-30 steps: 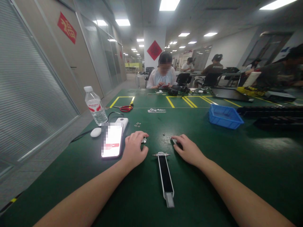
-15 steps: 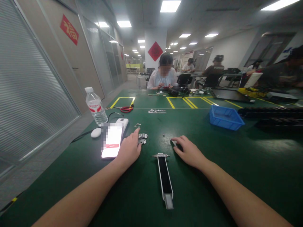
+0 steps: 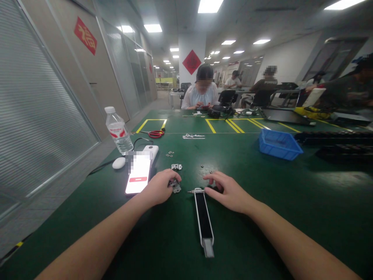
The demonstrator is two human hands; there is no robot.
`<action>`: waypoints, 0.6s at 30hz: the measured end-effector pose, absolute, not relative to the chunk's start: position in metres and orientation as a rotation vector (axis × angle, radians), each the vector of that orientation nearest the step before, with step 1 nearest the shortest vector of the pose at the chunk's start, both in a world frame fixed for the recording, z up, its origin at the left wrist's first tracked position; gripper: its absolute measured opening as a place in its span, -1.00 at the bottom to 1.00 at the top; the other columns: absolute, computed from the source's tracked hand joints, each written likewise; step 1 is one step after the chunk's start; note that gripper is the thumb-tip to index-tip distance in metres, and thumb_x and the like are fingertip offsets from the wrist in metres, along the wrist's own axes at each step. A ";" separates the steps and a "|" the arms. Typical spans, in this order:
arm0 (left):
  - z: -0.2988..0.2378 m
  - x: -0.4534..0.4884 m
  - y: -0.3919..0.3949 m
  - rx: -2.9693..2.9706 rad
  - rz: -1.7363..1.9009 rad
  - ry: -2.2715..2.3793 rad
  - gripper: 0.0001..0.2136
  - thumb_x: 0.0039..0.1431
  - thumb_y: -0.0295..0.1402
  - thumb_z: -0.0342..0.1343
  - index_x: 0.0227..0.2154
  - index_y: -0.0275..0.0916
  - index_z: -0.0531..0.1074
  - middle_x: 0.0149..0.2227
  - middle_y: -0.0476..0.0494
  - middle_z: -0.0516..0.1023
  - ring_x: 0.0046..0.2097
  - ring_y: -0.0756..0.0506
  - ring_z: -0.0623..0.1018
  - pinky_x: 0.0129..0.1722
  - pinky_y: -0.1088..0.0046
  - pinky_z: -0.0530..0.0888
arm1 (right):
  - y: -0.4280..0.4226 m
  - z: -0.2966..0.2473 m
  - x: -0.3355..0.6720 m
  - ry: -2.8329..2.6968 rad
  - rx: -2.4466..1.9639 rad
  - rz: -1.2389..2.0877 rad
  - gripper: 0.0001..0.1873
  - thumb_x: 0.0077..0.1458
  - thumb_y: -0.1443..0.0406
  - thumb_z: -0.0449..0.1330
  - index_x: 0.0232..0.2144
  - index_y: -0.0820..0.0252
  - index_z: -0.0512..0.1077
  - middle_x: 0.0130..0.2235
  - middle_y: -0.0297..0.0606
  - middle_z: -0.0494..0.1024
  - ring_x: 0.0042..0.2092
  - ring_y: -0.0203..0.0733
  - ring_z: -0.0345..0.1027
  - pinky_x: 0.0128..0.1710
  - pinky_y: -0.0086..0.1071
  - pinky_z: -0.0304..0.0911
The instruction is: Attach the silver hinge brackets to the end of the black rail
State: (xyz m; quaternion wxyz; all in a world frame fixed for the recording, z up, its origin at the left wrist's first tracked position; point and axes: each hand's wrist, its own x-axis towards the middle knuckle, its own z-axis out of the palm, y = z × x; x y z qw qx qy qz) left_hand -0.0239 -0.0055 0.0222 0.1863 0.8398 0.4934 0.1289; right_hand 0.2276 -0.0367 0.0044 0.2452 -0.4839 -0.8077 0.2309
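A long black strip in a silver frame (image 3: 203,219) lies on the green table (image 3: 262,202), pointing away from me. My right hand (image 3: 229,191) rests at its far end, fingers curled down over the table beside the cross pin. My left hand (image 3: 159,188) is closed in a pinch on a small silver hinge plate (image 3: 175,186) just left of the strip. A second small hinge plate (image 3: 176,167) lies a little farther away.
A lit phone (image 3: 138,175), a white mouse (image 3: 118,163) and a water bottle (image 3: 119,131) stand to the left. Red scissors (image 3: 155,134) and small washers (image 3: 169,153) lie beyond. A blue tray (image 3: 279,144) sits right. Other people work at the far end.
My left hand reached out to the two hinge plates, then drew back towards me with one pinched in its fingers. My right hand slid closer to the strip's far end.
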 end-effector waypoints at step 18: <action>0.029 -0.024 -0.012 2.280 0.139 1.220 -0.60 0.02 -0.33 0.18 -0.03 -0.21 0.36 -0.13 -0.15 0.41 -0.21 -0.11 0.47 -0.24 0.38 0.43 | -0.046 0.011 0.218 -2.314 -1.247 0.739 -0.57 -0.01 0.15 0.27 -0.09 0.18 0.40 -0.23 -0.24 0.37 -0.30 -0.24 0.22 -0.29 -0.35 0.20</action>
